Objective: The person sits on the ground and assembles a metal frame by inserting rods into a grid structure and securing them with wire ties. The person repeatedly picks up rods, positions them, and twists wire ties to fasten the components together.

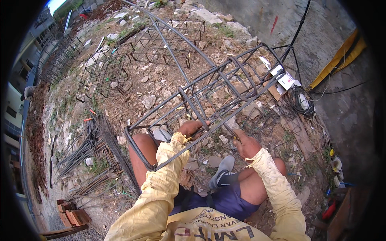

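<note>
A long rebar cage (189, 89) of dark steel bars and square stirrups lies slantwise in front of me, its near left end above my left thigh. My left hand (192, 127) reaches in among its bars, with the fingers closed at a stirrup by the lower bars. Just right of it, my right hand (246, 145) is closed around a thin dark tool (230, 131) that points up to the cage's lower edge. Most of the tool is hidden in the fist, so its kind cannot be made out.
Steel mesh mats (167, 44) stand on the rubble beyond the cage. Cut rods (86, 140) lie in heaps to the left, above some red bricks (72, 213). At the right are a black tripod (290, 47), a coiled cable (302, 102) and a concrete wall (257, 16).
</note>
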### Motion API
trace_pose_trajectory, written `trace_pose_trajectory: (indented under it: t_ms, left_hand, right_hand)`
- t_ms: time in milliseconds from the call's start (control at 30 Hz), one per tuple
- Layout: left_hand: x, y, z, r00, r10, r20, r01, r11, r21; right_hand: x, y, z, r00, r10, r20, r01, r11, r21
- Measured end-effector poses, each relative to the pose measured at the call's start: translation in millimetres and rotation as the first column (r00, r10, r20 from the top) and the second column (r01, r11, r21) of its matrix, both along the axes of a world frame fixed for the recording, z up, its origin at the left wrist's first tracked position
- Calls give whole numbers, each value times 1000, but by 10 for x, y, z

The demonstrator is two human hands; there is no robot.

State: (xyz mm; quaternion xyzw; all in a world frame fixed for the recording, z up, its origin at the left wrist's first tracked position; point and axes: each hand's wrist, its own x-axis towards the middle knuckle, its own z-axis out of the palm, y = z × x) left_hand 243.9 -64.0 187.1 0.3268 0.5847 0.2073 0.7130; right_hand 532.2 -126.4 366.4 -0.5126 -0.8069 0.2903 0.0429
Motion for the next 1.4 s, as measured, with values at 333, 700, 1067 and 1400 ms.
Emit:
trace_pose_trajectory:
  t_ms: [333, 700, 1067, 1400]
  left_hand:
    - [142, 71, 428, 988, -103, -117, 101, 995, -23]
    - [10, -78, 512, 967, -143, -212, 171, 978, 121]
    - [-1, -165, 702, 955, -3, 297, 10, 1000, -22]
    - [213, -69, 937, 999, 19, -50, -21, 999, -28]
  right_hand:
    - [-593, 689, -39, 861, 319, 396, -415, 891, 184]
    - [-796, 779, -99, 842, 199, 502, -287, 952, 104]
    - [-269, 672, -662, 993, 95, -69, -73, 961, 268]
    - [248, 20, -715, 789, -431, -437, 253, 877, -408]
